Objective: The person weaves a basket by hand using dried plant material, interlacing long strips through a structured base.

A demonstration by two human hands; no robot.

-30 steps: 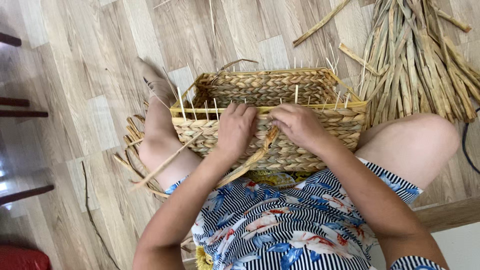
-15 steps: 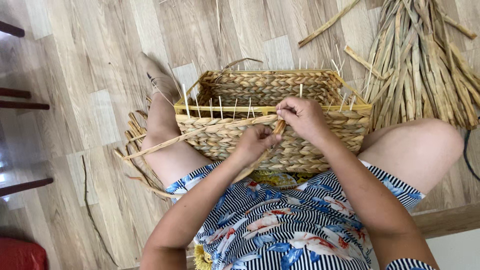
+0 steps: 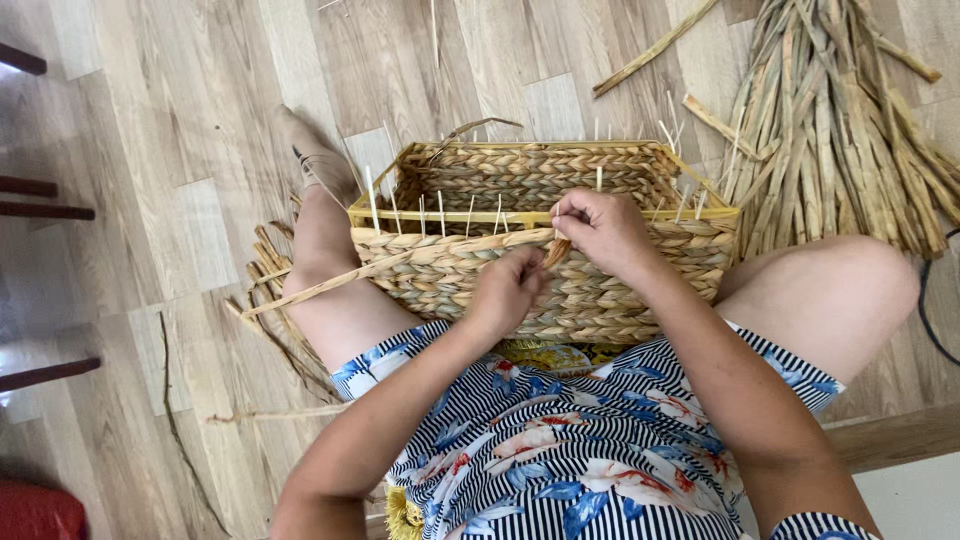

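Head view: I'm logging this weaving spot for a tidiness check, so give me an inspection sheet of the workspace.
Surface: pale wood-plank floor.
Job's things: rectangular woven basket between the knees, thin upright stakes along its rim; a long flat strand runs out to the left.
Clutter: bundle of dried reeds at upper right; loose strands by the leg.
Grips: left hand pinches the strand at the front wall; right hand grips at the rim.
Cables: dark cord at right edge.
Surroundings: dark furniture legs on the left.
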